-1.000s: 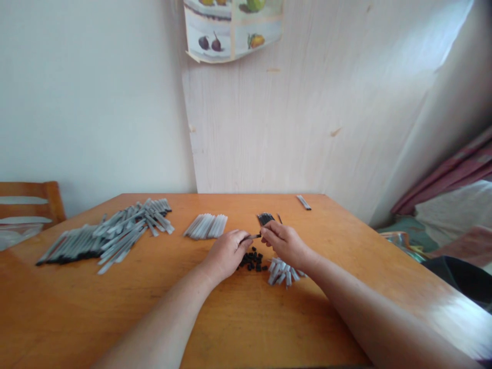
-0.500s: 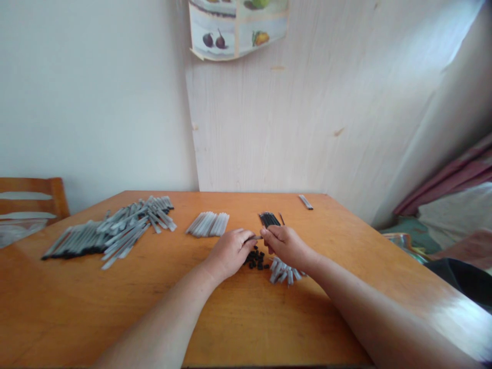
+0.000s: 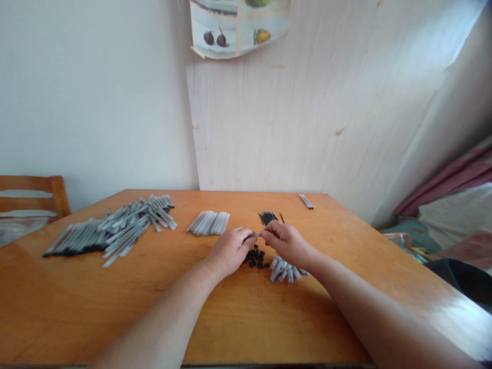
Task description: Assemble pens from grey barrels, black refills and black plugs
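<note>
My left hand (image 3: 231,250) and my right hand (image 3: 285,241) meet over the middle of the table, fingers closed in a pinch. Between their fingertips runs a slim greyish pen piece (image 3: 257,235), held from both ends and mostly covered by the fingers. Just below lie several small black plugs (image 3: 257,258). Under my right wrist is a small heap of short clear caps (image 3: 283,270). Beyond that hand, thin black rods (image 3: 267,217) like pen refills lie side by side, partly hidden.
Clear pen tubes (image 3: 208,223) form a flat row left of centre. A large pile of clear pens with black ends (image 3: 126,225) covers the table's (image 3: 154,302) left side. A few more pens (image 3: 306,201) lie near the far right edge. A wooden chair (image 3: 57,197) stands at left.
My right hand has shifted slightly, its fingers now tighter around the end of the pen piece. The left hand holds its place. The piles look the same.
</note>
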`<state>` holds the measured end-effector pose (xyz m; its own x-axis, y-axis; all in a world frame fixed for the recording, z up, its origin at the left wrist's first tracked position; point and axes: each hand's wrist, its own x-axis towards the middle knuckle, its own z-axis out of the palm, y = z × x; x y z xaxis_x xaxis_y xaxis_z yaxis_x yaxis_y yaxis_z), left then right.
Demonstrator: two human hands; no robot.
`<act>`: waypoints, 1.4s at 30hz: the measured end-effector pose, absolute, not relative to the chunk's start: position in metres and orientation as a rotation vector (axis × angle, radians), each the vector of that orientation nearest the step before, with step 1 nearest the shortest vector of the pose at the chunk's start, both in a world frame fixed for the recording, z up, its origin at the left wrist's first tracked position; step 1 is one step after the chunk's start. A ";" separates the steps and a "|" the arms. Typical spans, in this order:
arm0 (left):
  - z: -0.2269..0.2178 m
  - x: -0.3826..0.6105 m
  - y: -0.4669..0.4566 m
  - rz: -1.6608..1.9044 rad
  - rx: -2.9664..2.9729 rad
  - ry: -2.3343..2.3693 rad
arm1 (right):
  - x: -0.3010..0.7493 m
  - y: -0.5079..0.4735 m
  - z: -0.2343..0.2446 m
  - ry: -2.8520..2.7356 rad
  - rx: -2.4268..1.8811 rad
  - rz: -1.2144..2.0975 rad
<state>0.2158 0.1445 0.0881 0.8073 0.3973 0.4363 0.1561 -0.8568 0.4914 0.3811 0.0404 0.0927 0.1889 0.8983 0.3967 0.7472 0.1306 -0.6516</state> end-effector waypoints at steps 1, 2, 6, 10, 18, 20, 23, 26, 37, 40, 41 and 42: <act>0.088 0.216 0.144 0.753 2.555 0.411 | 0.381 0.041 0.092 -1.590 -1.651 0.262; 0.088 0.216 0.143 0.755 2.557 0.410 | 0.382 0.041 0.091 -1.592 -1.653 0.298; 0.087 0.216 0.144 0.750 2.561 0.413 | 0.385 0.042 0.088 -1.560 -1.640 0.372; 0.086 0.216 0.147 0.766 2.548 0.439 | 0.385 0.041 0.090 -1.562 -1.575 0.270; 0.089 0.215 0.144 0.748 2.558 0.423 | 0.381 0.040 0.094 -1.605 -1.610 0.222; 0.089 0.215 0.143 0.739 2.558 0.421 | 0.382 0.041 0.092 -1.610 -1.627 0.255; 0.090 0.215 0.143 0.729 2.555 0.416 | 0.383 0.041 0.090 -1.611 -1.641 0.298; 0.090 0.215 0.142 0.730 2.540 0.419 | 0.385 0.040 0.092 -1.602 -1.636 0.286; 0.091 0.215 0.142 0.746 2.536 0.425 | 0.383 0.037 0.096 -1.709 -1.619 0.159; 0.091 0.215 0.142 0.741 2.558 0.426 | 0.384 0.040 0.093 -1.733 -1.648 0.157; 0.091 0.215 0.142 0.741 2.560 0.428 | 0.384 0.041 0.092 -1.738 -1.654 0.157; 0.090 0.215 0.142 0.741 2.559 0.430 | 0.384 0.041 0.091 -1.738 -1.658 0.165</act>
